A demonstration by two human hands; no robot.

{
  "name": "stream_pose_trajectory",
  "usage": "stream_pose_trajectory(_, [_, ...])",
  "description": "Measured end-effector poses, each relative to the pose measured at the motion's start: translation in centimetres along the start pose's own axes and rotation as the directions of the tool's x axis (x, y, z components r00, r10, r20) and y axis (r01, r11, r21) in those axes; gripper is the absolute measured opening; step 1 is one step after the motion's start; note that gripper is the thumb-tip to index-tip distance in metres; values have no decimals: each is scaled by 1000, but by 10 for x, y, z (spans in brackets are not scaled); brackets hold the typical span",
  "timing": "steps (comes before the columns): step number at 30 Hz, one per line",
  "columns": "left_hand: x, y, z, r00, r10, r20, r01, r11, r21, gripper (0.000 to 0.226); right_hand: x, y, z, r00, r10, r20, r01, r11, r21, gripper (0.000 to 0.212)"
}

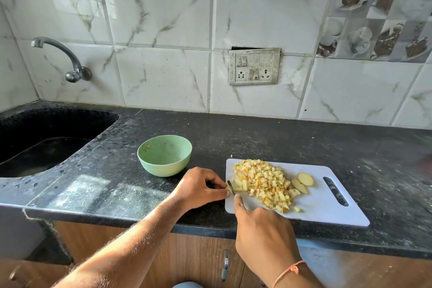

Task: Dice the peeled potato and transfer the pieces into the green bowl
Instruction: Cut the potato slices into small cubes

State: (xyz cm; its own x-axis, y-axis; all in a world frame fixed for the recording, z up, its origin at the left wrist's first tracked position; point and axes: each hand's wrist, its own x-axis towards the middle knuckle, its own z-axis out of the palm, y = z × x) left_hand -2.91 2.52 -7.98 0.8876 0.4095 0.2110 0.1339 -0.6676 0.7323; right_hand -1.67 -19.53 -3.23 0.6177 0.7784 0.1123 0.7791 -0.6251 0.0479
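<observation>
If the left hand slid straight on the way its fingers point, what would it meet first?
The left hand points right along the cutting board, so it would probably meet the knife blade first, then the diced potato pile.

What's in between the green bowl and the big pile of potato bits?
In the head view, the left hand lies between the green bowl and the pile of diced potato, pinching a last potato piece by the knife blade at the white cutting board edge.

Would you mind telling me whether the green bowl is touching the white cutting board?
Apart. The head view shows bare dark countertop between the green bowl and the white cutting board.
</observation>
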Motion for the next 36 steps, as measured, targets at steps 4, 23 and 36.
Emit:
stream_pose_trajectory(4, [-1, 0, -1, 1000, 18, 1, -18, 1000, 2, 12, 10, -4, 3, 1000, 4, 16, -4, 1000, -23, 67])
stream_pose_trajectory(23, [1, -2, 3, 999, -38, 4, 38, 999, 2, 14, -22, 73, -16, 998, -17, -63, 24, 993, 114, 55])
stream_pose_trajectory(36, [6, 3, 5, 998, -52, 21, 52, 998, 19, 22, 23, 201, 42, 906, 371, -201, 67, 343, 937, 44])
